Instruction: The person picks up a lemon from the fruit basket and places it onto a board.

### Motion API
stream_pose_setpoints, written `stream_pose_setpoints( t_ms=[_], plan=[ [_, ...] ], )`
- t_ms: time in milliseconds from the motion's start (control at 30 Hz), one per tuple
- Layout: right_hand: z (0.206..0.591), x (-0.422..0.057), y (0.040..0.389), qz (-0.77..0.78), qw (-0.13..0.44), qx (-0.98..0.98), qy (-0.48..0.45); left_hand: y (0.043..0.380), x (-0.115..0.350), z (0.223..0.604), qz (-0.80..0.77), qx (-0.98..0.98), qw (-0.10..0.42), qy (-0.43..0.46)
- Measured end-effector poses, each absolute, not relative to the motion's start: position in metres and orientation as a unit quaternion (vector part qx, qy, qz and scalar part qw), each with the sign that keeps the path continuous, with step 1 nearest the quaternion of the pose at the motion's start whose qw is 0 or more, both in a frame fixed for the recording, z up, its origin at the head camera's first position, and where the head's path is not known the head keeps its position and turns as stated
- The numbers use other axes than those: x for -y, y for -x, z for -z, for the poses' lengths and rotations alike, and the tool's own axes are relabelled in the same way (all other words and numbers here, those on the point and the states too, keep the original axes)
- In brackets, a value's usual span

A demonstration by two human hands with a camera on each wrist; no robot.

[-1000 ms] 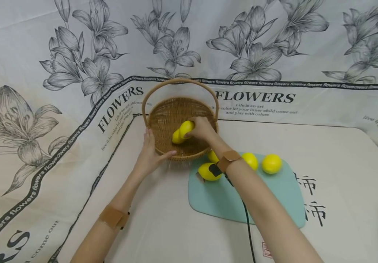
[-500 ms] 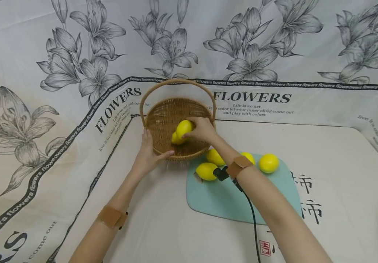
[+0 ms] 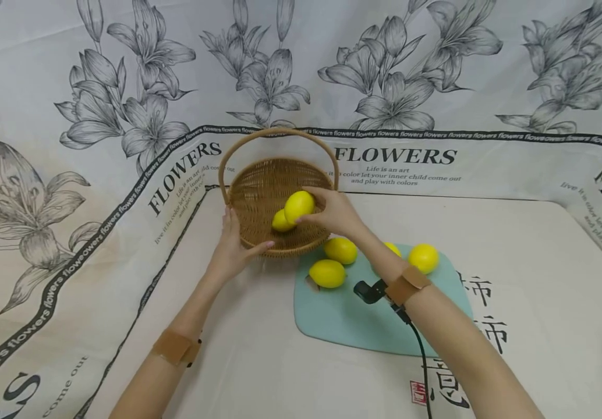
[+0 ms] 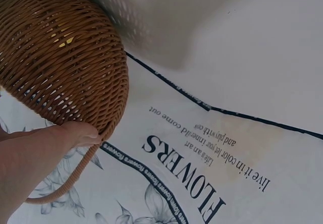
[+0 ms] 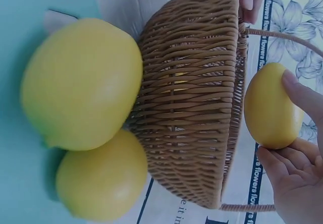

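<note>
My right hand (image 3: 335, 212) pinches a yellow lemon (image 3: 299, 207) between thumb and fingers. In the right wrist view this lemon (image 5: 272, 105) shows beyond the rim of the wicker basket (image 5: 192, 93), at its open side. A second lemon (image 3: 282, 222) lies inside the wicker basket (image 3: 256, 186), partly covered by the held one. My left hand (image 3: 227, 247) holds the basket's rim at the front left, thumb along the front. In the left wrist view my left hand (image 4: 45, 146) touches the rim close to where the handle (image 4: 75, 176) joins.
A pale green cutting board (image 3: 343, 331) lies right of the basket, bearing several lemons (image 3: 327, 273). My right forearm crosses over the board, with a black cable (image 3: 421, 349) hanging from the wrist camera. A floral cloth (image 3: 400, 52) rises behind the table.
My right hand has drawn back slightly rightward with its lemon, uncovering more of the lemon inside the basket. The whole head view has shifted a little. My left hand stays at the rim.
</note>
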State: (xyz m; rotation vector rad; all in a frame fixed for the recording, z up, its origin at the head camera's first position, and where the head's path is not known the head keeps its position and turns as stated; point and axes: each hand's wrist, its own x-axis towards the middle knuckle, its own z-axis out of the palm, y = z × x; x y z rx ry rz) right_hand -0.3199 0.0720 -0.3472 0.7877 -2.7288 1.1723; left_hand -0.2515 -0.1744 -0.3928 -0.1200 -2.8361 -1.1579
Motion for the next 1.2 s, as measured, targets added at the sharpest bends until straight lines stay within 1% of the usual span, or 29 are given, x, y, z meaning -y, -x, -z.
stream_pose_setpoints(
  t_ms=[133, 367, 567, 767, 967, 1200],
  plan=[
    [0.348, -0.085, 0.305, -0.392, 0.036, 0.882, -0.258, 0.251, 0.174, 0.392, 0.374, 0.926, 0.040, 0.041],
    [0.354, -0.109, 0.277, -0.443, 0.009, 0.862, -0.246, 0.251, 0.174, 0.393, 0.378, 0.924, 0.042, 0.041],
    [0.359, -0.129, 0.257, -0.457, 0.016, 0.858, -0.235, 0.251, 0.174, 0.391, 0.376, 0.925, 0.036, 0.038],
    [0.366, -0.152, 0.241, -0.435, 0.020, 0.875, -0.213, 0.251, 0.173, 0.392, 0.376, 0.925, 0.034, 0.037],
    [0.378, -0.173, 0.222, -0.430, 0.015, 0.881, -0.195, 0.251, 0.174, 0.392, 0.376, 0.925, 0.034, 0.037],
    [0.404, -0.190, 0.206, -0.415, -0.001, 0.893, -0.176, 0.253, 0.175, 0.394, 0.373, 0.926, 0.035, 0.042]
  ],
)
